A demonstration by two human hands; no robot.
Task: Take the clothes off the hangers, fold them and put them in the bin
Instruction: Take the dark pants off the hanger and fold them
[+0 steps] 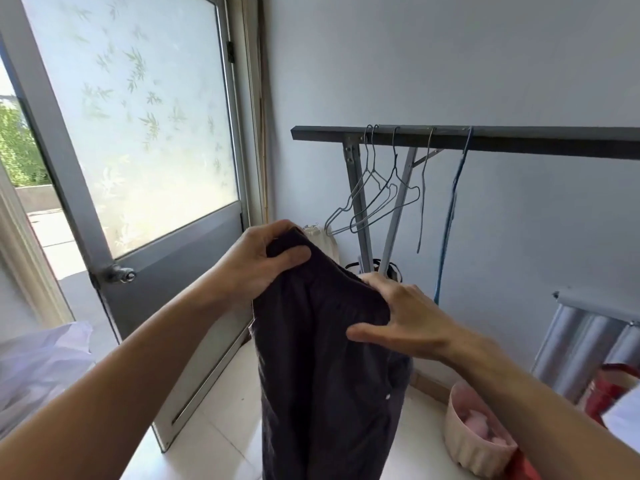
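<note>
Left hand (263,261) and right hand (401,313) grip dark trousers (322,358) at the waistband.

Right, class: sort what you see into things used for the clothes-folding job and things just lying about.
Job: dark grey fabric trousers; bare wire hangers; dark metal rail; pale pink ribbed tub, likely the bin.
Lying about: frosted-glass door; red bag; white plastic bag.

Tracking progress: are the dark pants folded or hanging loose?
Not folded: the dark pants hang lengthwise, left hand and right hand gripping the waistband.
</note>
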